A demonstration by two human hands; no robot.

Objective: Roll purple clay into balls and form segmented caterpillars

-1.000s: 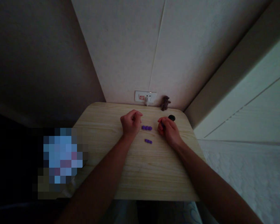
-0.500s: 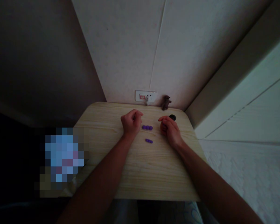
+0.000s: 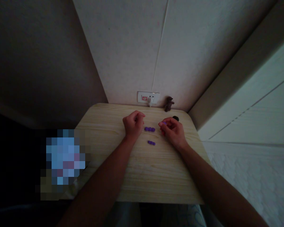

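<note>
My right hand [image 3: 172, 130] pinches a small purple piece [image 3: 164, 123] between thumb and fingertips, mostly covered by them; it looks like modelling clay. My left hand [image 3: 133, 124] is curled into a fist resting on the table, and whatever is inside it, if anything, is hidden. Between the hands lies a row of three purple balls [image 3: 150, 129], pressed together. Nearer to me sits a smaller row of purple balls [image 3: 151, 142]. Just behind my right hand, a black round lump [image 3: 175, 118] is partly covered by the fingers.
A small brown figure [image 3: 169, 104] stands at the table's back edge by the wall. Left of it, a wall socket [image 3: 145, 98] has a white plug in it. The wooden table [image 3: 153, 176] has rounded back corners. At the left is a blurred-out patch [image 3: 65, 160].
My right hand has turned and its fingers have come into a pinch, so the purple piece now shows at the fingertips. My left hand and both purple rows have stayed put.
</note>
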